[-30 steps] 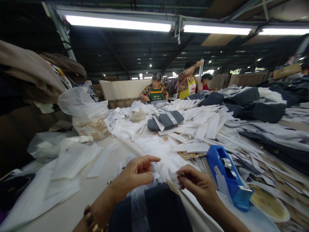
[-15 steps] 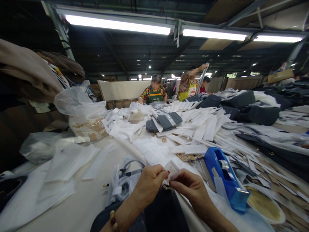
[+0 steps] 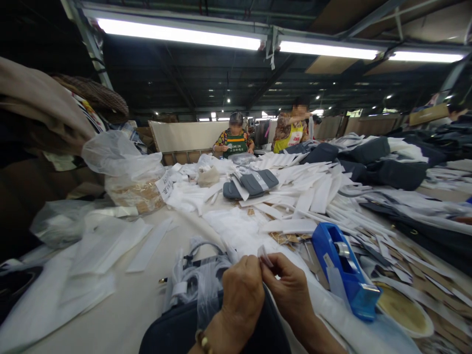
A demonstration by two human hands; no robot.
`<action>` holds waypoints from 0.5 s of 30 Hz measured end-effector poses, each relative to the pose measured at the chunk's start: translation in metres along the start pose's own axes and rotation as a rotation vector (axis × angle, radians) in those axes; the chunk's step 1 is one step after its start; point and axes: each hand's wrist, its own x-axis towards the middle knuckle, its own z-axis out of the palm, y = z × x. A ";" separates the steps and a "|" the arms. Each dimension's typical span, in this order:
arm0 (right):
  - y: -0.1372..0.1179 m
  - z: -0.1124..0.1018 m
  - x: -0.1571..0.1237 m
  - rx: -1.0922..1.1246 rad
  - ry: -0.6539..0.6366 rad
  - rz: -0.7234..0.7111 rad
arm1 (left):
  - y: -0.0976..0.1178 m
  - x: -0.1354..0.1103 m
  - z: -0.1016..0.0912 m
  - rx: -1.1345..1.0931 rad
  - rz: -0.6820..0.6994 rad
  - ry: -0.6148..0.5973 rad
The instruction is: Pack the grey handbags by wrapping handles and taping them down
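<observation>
A dark navy bag [image 3: 173, 332] lies right below my hands. My right hand [image 3: 291, 287] pinches a small, thin white piece [image 3: 264, 255], perhaps paper or film, that curls up between thumb and fingers. Pressed against those fingertips is my left hand [image 3: 243, 290]. It is closed with its back to me, so whatever it grips is hidden. On the upper left of the bag lie a cord or strap and other parts wrapped in clear plastic [image 3: 191, 280]. A beaded bracelet [image 3: 203, 340] circles my left wrist.
A blue tape dispenser [image 3: 342, 270] stands to the right, beside a round yellowish tub [image 3: 403, 312]. White strips [image 3: 313, 191] heap up beyond, with grey pouches [image 3: 258, 183] among them. White sheets [image 3: 99, 246] and a plastic bag [image 3: 121, 162] are at left. Co-workers [image 3: 236, 140] stand across the table.
My left hand has turned over and moved right, against my right fingertips. The white piece, spread between both hands before, now shows only as a small curl.
</observation>
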 end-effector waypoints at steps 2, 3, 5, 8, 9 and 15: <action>0.000 -0.003 0.003 0.059 -0.020 0.048 | -0.002 0.006 -0.003 -0.070 -0.021 -0.045; 0.001 -0.006 0.005 0.118 -0.041 0.085 | -0.003 0.008 -0.006 -0.126 -0.024 -0.088; 0.001 -0.014 0.009 0.267 -0.068 0.168 | -0.007 0.013 -0.014 -0.314 -0.048 -0.186; 0.002 -0.021 0.012 0.451 -0.014 0.301 | -0.014 0.015 -0.023 -0.613 -0.159 -0.245; 0.002 -0.021 0.012 0.485 0.009 0.333 | -0.015 0.016 -0.025 -0.655 -0.189 -0.234; 0.005 -0.019 0.007 0.582 -0.040 0.336 | -0.007 0.022 -0.022 -0.425 -0.114 -0.267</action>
